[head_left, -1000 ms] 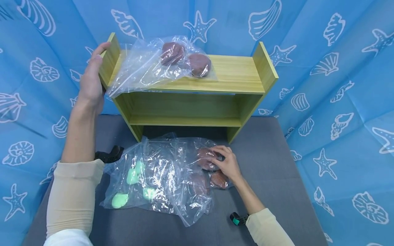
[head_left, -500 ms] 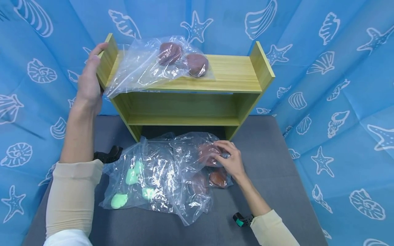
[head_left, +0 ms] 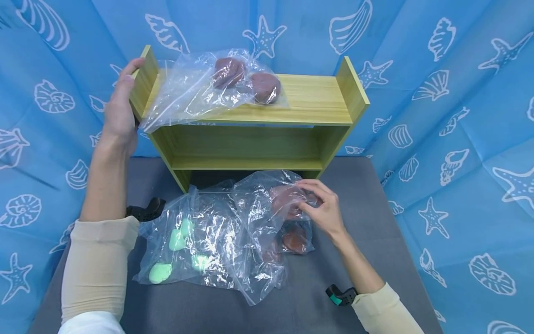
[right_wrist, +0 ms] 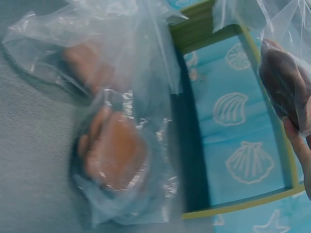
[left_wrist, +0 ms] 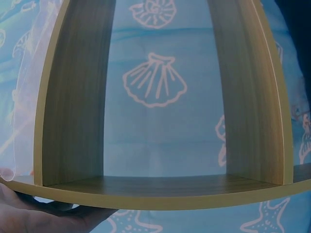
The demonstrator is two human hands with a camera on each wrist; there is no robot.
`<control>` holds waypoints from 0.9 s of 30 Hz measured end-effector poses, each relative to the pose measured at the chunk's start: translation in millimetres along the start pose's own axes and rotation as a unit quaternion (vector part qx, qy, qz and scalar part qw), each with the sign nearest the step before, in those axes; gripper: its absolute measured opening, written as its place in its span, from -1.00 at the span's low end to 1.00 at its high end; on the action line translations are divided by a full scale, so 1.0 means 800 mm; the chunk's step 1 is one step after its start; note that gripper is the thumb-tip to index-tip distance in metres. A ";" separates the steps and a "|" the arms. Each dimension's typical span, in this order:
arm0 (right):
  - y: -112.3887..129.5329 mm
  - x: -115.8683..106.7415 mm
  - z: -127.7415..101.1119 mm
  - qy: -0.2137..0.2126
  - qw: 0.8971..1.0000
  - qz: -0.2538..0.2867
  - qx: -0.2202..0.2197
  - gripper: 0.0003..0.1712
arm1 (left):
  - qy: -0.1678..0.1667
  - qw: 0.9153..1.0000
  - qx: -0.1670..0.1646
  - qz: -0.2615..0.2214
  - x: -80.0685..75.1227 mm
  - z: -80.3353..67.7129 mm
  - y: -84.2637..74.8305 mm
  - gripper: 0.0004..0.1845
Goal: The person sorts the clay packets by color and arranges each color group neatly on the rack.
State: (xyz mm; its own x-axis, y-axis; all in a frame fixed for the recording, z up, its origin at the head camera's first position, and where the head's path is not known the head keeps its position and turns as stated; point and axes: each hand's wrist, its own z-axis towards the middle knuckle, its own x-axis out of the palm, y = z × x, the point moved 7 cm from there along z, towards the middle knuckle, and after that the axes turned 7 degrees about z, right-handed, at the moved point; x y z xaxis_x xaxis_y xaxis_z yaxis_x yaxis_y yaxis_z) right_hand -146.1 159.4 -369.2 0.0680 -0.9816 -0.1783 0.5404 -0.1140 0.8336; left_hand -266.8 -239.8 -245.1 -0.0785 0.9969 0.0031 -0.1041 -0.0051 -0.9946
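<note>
The person's right hand [head_left: 327,211] had its grip pinched, thumb against fingers, around a reddish-brown lump [head_left: 287,198] sealed in a clear plastic bag [head_left: 255,200]. That lump was held in front of the shelf's right end, raised above the table [head_left: 375,222], with the rest of its bag trailing off toward the person's left. Just below the hand, a second brown lump [head_left: 294,241] lay bagged on the table, and beside it another brown shape showed dimly through layered, glaring plastic. To the left of these, clear bags held pale green lumps [head_left: 160,272], four of them visible, spread across the tabletop. The left hand [head_left: 121,111] was higher up, its grip unclenched, fingers extended along the outer face of the left side panel [head_left: 143,88] of a yellowish wooden shelf [head_left: 314,93]. On the top board, toward the left, lay a zip bag [head_left: 187,99] with two more brown lumps at its right end; its zip edge drooped over the board's front. Both forearms wore beige sleeves [head_left: 98,266] and black wrist straps [head_left: 146,211]. Around everything hung a blue curtain [head_left: 308,46] printed with white seashells and starfish.
</note>
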 end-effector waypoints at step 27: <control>0.139 -0.044 0.064 -0.053 0.997 0.021 -0.053 -0.49 | 0.003 1.000 0.007 0.012 -0.001 -0.001 -0.002 -0.53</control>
State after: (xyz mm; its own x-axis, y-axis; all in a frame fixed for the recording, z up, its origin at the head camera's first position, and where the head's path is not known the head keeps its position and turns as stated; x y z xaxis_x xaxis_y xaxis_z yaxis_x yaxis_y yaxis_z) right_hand -131.7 173.3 -243.6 0.0061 -0.9964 -0.0843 0.6250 -0.0620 0.7782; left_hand -265.8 -240.3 -243.5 -0.0757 0.9969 -0.0222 -0.1157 -0.0309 -0.9928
